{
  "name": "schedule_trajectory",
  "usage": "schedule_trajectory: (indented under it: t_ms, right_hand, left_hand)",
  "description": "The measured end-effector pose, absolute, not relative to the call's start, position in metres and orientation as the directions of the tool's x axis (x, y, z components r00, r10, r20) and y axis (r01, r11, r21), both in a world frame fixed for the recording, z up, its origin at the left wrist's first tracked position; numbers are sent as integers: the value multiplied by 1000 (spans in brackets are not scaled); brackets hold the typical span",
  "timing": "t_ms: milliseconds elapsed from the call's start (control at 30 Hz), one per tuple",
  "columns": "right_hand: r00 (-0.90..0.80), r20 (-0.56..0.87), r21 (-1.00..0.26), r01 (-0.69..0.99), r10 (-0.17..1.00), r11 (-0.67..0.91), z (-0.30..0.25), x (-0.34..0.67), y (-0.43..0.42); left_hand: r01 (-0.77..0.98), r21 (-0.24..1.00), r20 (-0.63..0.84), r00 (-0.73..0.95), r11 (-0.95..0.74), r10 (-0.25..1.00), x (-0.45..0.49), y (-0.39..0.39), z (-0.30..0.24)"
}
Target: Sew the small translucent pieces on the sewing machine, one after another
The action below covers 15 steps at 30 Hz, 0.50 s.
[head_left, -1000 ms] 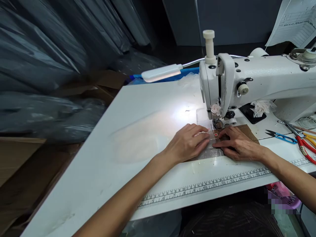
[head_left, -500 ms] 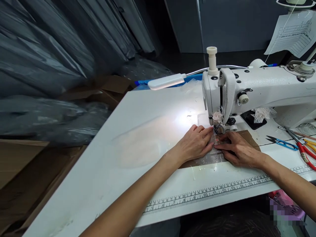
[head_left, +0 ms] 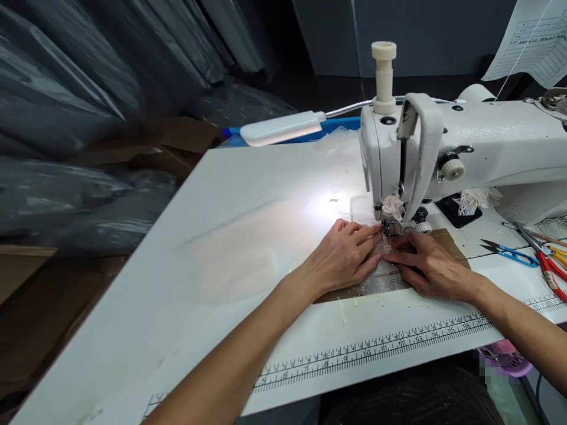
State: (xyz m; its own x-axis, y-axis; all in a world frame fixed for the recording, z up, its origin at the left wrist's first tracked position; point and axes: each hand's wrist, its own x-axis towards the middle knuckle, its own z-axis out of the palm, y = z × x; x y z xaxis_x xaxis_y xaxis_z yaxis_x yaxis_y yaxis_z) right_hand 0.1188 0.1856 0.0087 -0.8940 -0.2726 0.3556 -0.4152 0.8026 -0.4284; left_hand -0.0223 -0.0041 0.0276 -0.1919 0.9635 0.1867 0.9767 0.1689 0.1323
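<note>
A white sewing machine [head_left: 398, 147] stands over a piece of sheer, pale fabric [head_left: 381, 278], which lies on a brown sheet [head_left: 336, 295]. My left hand [head_left: 348, 254] rests on the fabric left of the presser foot [head_left: 392, 228], its fingers stretched out and lying flat. On the other side my right hand [head_left: 427, 265] touches the fabric, fingers bent but apart, one fingertip close to the left thumb. A small pale piece [head_left: 387, 245] shows between the hands, just in front of the foot; its kind is too small to tell. A pink fabric flower [head_left: 391, 204] hangs by the needle.
Blue thread snips [head_left: 509, 252] and red-handled scissors [head_left: 551, 271] lie to the right on the white table [head_left: 248, 330]. A ruler strip [head_left: 376, 351] runs along the front edge. A lamp [head_left: 283, 128] reaches over the back. Cardboard boxes [head_left: 26, 277] stand at the left.
The view has shifted slightly and closer to the machine. Both hands stay at the presser foot; the small pale piece between them appears a little nearer the foot.
</note>
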Motion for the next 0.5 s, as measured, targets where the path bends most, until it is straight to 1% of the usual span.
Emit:
schedule_trajectory:
  t_ms: [167, 333, 500]
  right_hand:
    - [-912, 327, -440, -380, -250, 813, 7, 118, 186]
    - [-897, 351, -408, -404, -268, 819, 9, 118, 184]
    - [-908, 337, -405, -380, -250, 832, 10, 119, 183]
  left_hand:
    - [977, 123, 225, -200, 176, 954, -24, -3, 25]
    - [978, 126, 278, -198, 169, 940, -25, -4, 20]
    - [978, 141, 306, -191, 154, 933, -26, -6, 16]
